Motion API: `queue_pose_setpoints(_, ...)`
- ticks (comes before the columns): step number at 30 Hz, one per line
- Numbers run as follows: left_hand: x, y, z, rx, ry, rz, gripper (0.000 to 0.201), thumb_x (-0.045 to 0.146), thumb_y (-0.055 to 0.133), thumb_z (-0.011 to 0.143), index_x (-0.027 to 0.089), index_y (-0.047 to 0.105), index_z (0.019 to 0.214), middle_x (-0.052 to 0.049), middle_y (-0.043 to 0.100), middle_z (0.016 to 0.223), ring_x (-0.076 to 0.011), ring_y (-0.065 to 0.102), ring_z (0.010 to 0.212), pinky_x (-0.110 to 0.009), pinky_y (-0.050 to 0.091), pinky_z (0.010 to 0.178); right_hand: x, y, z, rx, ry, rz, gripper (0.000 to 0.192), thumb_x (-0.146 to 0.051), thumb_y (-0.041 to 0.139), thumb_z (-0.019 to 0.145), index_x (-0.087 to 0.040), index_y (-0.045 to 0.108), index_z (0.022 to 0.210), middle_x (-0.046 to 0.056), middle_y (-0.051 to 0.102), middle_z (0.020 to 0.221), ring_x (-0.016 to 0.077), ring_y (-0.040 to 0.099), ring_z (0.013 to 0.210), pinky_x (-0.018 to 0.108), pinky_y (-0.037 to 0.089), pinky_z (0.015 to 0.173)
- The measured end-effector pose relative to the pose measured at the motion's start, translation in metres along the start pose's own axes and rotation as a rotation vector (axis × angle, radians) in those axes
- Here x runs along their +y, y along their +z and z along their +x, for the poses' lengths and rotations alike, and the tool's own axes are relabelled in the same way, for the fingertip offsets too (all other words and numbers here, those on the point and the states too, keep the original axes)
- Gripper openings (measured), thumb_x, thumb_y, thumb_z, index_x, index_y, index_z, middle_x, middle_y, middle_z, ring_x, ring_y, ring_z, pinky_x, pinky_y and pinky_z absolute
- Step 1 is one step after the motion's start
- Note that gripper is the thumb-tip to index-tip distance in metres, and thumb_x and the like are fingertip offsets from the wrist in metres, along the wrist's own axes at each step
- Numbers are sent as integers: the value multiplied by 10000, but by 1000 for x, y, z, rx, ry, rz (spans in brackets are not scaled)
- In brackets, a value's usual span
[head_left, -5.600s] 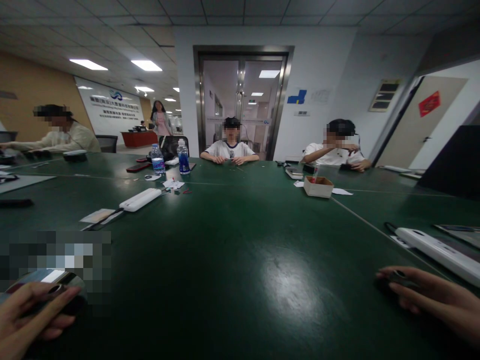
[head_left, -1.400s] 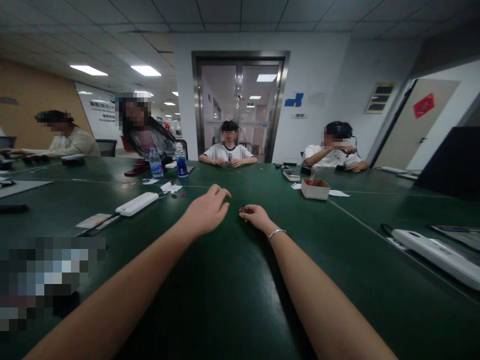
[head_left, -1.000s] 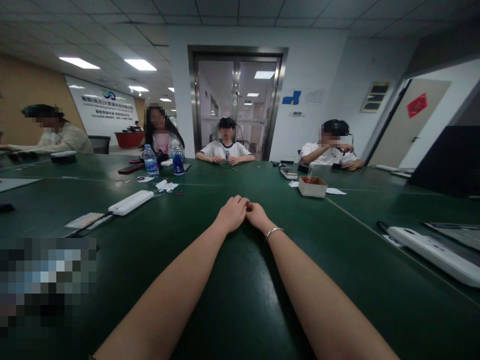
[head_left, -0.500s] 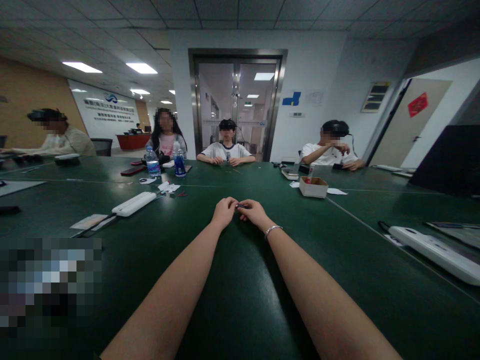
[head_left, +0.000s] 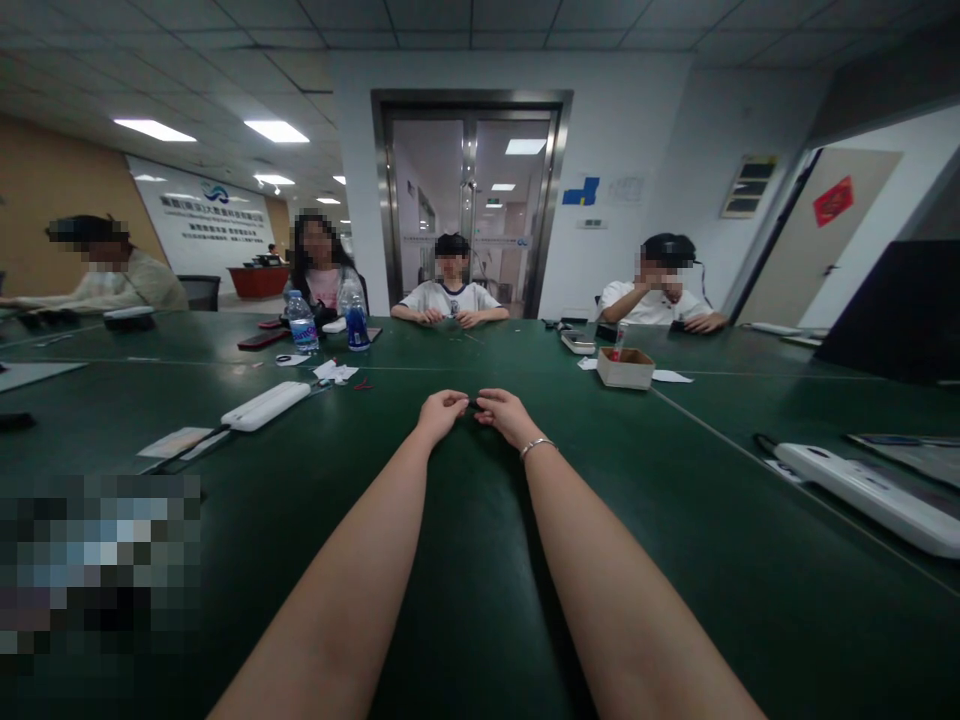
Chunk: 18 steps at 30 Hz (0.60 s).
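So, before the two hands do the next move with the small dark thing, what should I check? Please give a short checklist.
1. Left hand and right hand meet over the dark green table: ok.
2. Small dark object between the fingers: cannot tell what it is.
3. Grip firm: cannot tell.
4. Silver bracelet sits away from the fingers: ok.
5. Long white plastic case lies apart from both hands: ok.

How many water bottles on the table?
2: one bottle with the light label, and right of it one with the dark blue label, both upright at the far left, before the seated person. Others may be hidden.
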<state>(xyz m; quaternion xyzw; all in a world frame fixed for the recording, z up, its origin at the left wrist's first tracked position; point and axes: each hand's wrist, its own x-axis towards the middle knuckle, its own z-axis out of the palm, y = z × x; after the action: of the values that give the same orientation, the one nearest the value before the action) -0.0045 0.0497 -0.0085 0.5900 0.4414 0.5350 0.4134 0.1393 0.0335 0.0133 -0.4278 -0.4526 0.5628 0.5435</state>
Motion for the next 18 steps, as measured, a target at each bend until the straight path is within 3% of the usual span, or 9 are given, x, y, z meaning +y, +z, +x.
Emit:
queue_pose_setpoints(6,2,1,-1,7,2,91,189,263,648,714,132,659,850,-60,657,712,-141,596,641,-276,481,660,-1,-7,-4,-33,2,72,94,-21,580,797,-95,592,854,49,633,693,115,628,526,210,537,523)
queue_pose_setpoints(18,2,1,-2,15,-4,59,171,267,636,719,129,650,819,-41,630,678,-123,567,600,-257,460,619,-6,-12,-10,-110,42,139,130,-10,551,810,-93,605,894,89,660,819,154,671,647,258,552,632)
